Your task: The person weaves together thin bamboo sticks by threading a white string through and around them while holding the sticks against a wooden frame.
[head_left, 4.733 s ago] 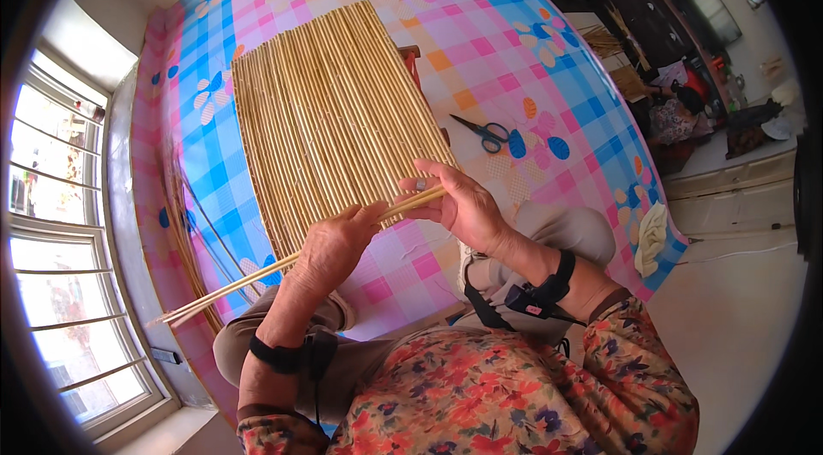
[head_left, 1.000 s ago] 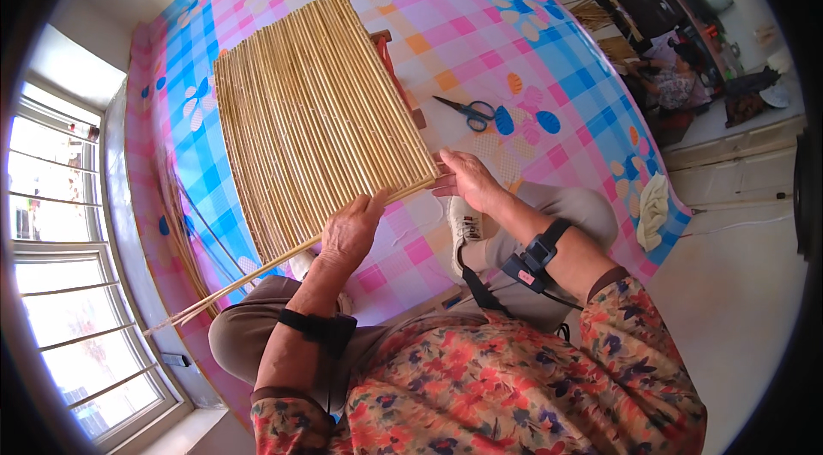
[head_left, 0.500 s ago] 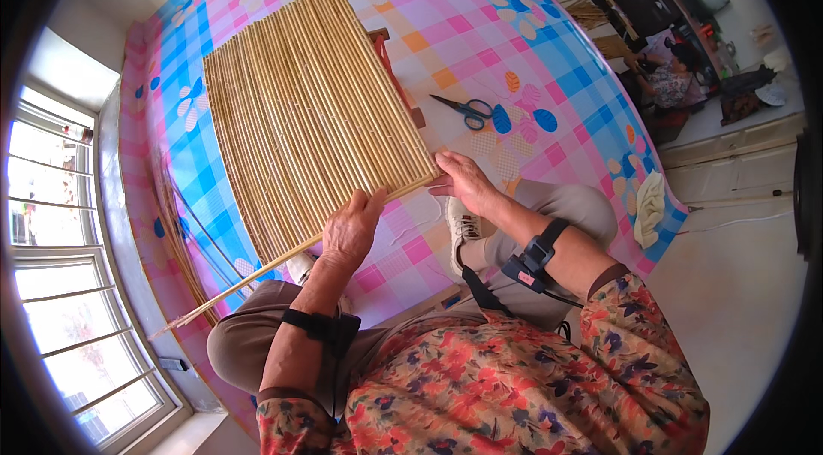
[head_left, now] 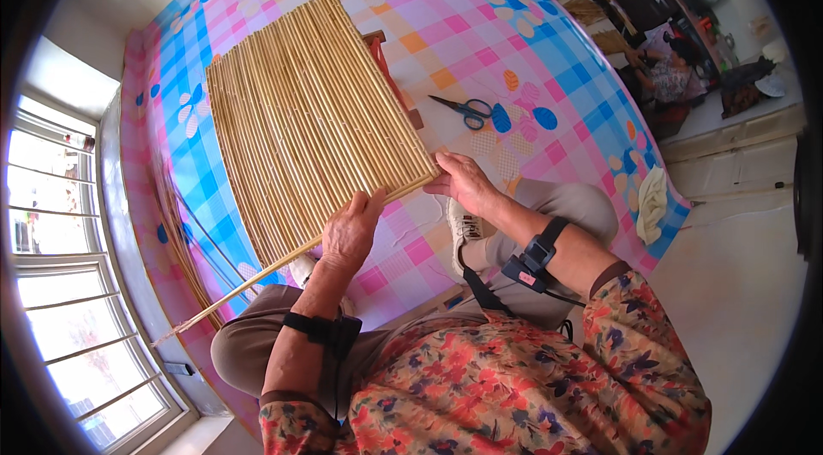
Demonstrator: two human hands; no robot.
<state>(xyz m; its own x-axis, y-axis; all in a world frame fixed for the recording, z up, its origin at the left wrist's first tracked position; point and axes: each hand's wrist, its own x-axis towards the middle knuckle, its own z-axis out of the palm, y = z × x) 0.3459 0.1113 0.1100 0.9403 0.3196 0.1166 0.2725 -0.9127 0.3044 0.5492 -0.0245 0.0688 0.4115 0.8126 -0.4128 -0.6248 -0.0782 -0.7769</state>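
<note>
Head view: left hand point(head_left: 346, 232) has its grip pinching the long pale stalk point(head_left: 244, 284) along the near edge of the reed mat point(head_left: 300, 112); right hand point(head_left: 467, 183) pinches that edge's right corner. Mat sits over the checked sheet point(head_left: 484, 30), red frame point(head_left: 383, 69) peeking from under its right side, scissors point(head_left: 472, 113) apart to the right.

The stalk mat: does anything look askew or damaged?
The stalks by the left hand lie crosswise along the near edge of the mat and jut out left, unlike the lengthwise rest. No clear damage shows.
</note>
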